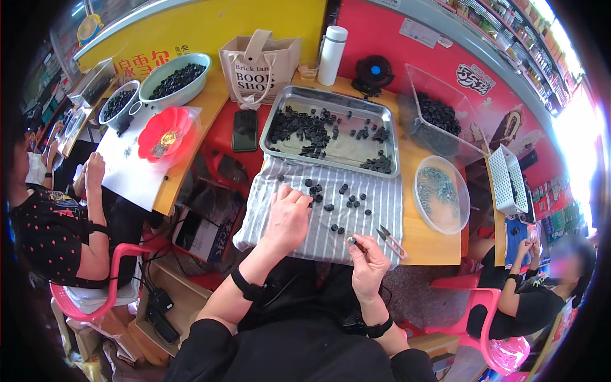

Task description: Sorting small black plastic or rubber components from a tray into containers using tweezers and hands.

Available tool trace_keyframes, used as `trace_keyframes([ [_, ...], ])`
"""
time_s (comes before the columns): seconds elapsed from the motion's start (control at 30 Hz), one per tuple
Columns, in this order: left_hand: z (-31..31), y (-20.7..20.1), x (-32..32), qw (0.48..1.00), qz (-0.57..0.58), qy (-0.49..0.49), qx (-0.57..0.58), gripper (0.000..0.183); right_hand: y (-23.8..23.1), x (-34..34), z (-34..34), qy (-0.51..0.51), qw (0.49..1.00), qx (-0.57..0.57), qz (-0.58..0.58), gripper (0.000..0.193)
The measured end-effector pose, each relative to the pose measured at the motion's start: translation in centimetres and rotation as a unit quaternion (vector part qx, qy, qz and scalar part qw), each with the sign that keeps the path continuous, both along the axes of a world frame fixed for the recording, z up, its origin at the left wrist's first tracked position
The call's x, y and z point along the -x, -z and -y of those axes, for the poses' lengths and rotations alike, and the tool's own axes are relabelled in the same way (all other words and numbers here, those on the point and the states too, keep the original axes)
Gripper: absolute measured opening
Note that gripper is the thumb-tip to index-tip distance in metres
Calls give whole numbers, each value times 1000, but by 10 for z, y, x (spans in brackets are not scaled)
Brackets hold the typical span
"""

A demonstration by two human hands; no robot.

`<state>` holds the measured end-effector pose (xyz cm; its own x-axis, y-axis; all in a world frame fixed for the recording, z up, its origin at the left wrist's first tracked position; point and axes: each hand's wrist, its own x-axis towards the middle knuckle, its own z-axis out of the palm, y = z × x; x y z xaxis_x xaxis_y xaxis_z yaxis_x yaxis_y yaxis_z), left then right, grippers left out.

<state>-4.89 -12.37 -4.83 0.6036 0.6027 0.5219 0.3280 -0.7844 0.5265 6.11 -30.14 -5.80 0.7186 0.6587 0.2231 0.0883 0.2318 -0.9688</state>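
Observation:
My left hand (287, 219) is over a grey-and-white striped cloth (273, 184), its fingers curled down beside the loose small black round parts (328, 207). Whatever lies under those fingertips is mostly hidden. Lower right, my right hand (370, 264) pinches a small round part (351, 240) with a pale shiny face between thumb and forefinger. A pair of thread snips (391, 242) lies on the cloth just right of that hand. Beyond the cloth, a metal tray (331, 157) holds many more black parts, heaped mostly at its left.
A round clear tub (464, 216) of tiny greenish pieces stands right of the cloth. Behind it is a clear bin (468, 95) of black parts. A phone (245, 131), a canvas bag (270, 51), a white bottle (332, 54) and a small fan (372, 75) surround the tray. People sit at both sides.

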Motion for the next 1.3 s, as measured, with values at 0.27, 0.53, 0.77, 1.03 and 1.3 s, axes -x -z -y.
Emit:
trace_keyframes([
  [0.27, 33, -25, -13, 961, 114, 133, 213, 22, -1, -10, 8, -9, 998, -24, -53, 22],
  [0.53, 50, -15, -13, 743, 182, 284, 578, 24, -23, -5, -5, -54, 991, -109, -51, 25],
  [0.77, 56, -5, -10, 670, 240, 269, 649, 26, -24, -2, 1, -38, 995, -84, -44, 23],
  [1.03, 58, 4, -10, 644, 277, 315, 640, 28, -26, -1, -1, -14, 993, -102, 48, 21],
  [1.3, 58, 3, -8, 627, 289, 319, 649, 31, -28, 2, 3, 40, 973, -29, 226, 20],
])
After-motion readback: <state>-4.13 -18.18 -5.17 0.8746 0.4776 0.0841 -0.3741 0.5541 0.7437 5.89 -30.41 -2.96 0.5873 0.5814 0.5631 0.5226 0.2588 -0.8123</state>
